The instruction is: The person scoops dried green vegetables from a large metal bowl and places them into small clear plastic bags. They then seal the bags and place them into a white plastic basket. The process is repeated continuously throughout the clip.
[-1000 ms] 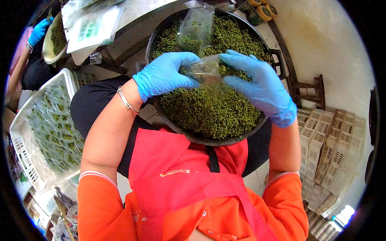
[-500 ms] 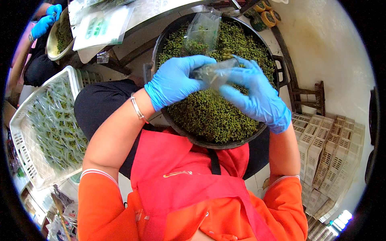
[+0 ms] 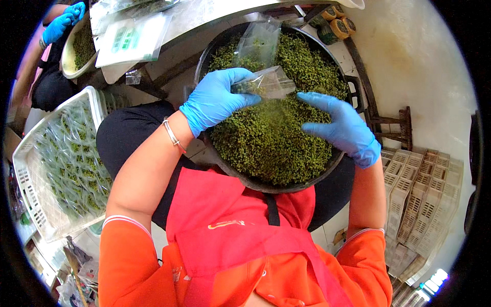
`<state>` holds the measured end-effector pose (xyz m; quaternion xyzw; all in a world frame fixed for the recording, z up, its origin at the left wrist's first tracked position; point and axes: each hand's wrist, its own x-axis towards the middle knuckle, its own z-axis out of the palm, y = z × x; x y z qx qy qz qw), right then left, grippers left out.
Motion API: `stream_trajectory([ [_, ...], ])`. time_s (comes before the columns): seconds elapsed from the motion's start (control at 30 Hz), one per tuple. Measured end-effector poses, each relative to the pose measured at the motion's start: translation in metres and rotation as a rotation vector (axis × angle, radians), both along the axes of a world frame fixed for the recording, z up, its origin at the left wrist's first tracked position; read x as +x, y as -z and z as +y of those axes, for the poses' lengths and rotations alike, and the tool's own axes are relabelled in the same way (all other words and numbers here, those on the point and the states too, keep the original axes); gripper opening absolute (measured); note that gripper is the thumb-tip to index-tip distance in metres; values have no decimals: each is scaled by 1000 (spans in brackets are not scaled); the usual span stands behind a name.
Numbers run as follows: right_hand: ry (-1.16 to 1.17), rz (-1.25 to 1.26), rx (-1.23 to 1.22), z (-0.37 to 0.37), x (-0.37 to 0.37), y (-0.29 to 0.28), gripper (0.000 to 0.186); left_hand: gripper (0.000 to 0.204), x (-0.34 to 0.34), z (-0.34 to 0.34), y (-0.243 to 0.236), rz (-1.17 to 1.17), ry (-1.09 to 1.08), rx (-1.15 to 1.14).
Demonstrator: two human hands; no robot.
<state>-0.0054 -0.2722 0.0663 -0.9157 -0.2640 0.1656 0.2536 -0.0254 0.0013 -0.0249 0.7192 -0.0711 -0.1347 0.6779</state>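
A wide dark pan [image 3: 225, 166] full of small green beads rests on my lap. My left hand [image 3: 215, 100], in a blue glove, holds a small clear plastic bag [image 3: 268, 83] with some green beads in it, over the pan's far middle. My right hand [image 3: 342, 128], also gloved in blue, hovers over the pan's right side with fingers spread and nothing in it, a little apart from the bag. A second clear bag [image 3: 258, 43] stands upright in the green heap at the pan's far side.
A white plastic crate [image 3: 30, 169] with several filled bags sits at my left. Another person's blue-gloved hand [image 3: 64, 20] reaches into a bowl [image 3: 69, 59] of green beads at far left. Printed flat packets [image 3: 130, 38] lie on a table beyond. Stacked pale crates [image 3: 424, 194] stand at right.
My right hand has let go of the bag and moved right and down, opening. My left hand keeps the bag, now tilted over the pan.
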Motion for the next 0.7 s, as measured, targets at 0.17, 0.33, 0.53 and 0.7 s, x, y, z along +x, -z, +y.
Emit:
stream_trajectory([
  [0.17, -82, -315, 66, 28, -13, -24, 51, 46, -5, -5, 2, -56, 21, -74],
  [0.33, -271, -380, 92, 47, -4, 18, 29, 60, -14, -19, -13, -73, 184, -82],
  [0.53, -248, -293, 158, 55, -10, 12, 28, 51, -23, -19, 1, -25, 129, 104],
  [0.7, -271, -220, 33, 58, -4, 19, 25, 56, -21, -10, -8, -119, 173, 247],
])
